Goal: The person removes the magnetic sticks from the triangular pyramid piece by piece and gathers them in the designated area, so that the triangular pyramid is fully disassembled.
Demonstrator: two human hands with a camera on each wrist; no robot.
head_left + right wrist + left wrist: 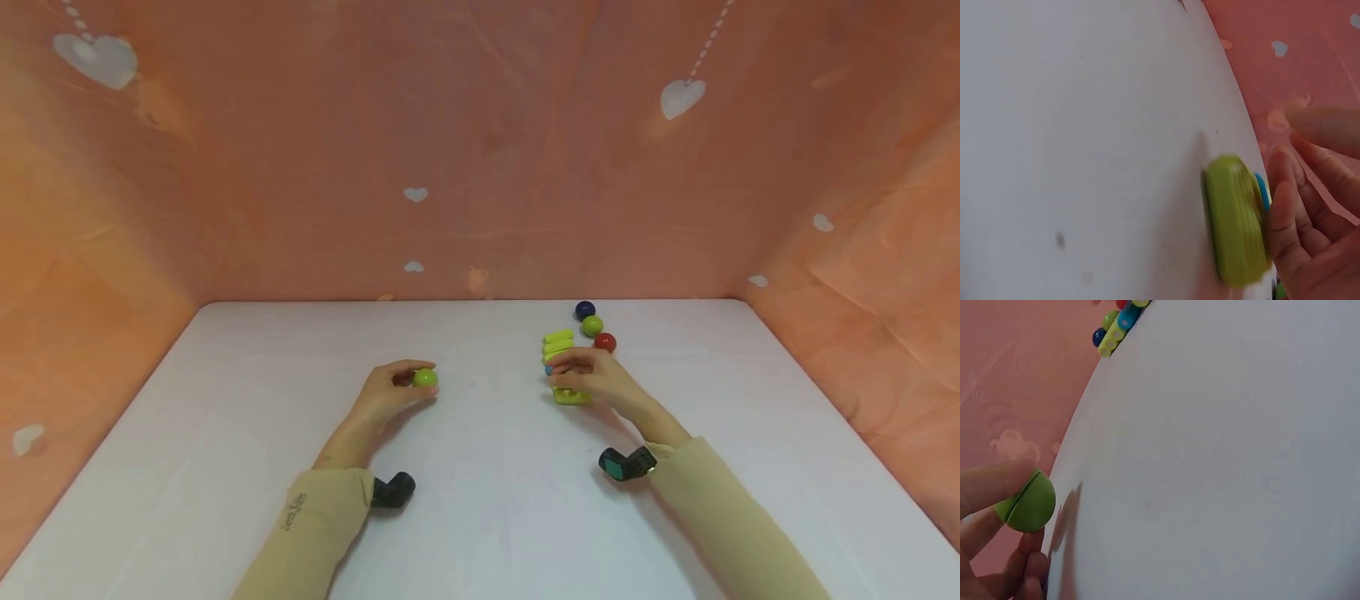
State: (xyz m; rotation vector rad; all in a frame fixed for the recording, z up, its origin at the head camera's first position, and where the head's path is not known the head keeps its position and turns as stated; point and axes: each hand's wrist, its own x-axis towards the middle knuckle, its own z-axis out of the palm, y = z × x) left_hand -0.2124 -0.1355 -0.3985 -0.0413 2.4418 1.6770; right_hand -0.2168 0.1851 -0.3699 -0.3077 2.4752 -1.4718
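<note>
My left hand (387, 392) pinches a green ball (425, 378) between thumb and fingers. A groove around that green ball (1032, 503) shows in the left wrist view. My right hand (596, 379) hovers over a row of yellow-green rods (558, 337), covering part of it. A blue piece (549, 370) shows at its fingertips; in the left wrist view a blue rod (1127, 319) lies among the yellow ones. From the right wrist, the right fingers (1282, 212) look loosely bent beside a ribbed green piece (1235, 225), with nothing visible between them.
Beyond the right hand, a dark blue ball (585, 311), another green ball (592, 326) and a red ball (605, 342) lie in a line. Everything rests on a white table (480, 483). An orange cloth (480, 150) with pale hearts stands around its back and sides.
</note>
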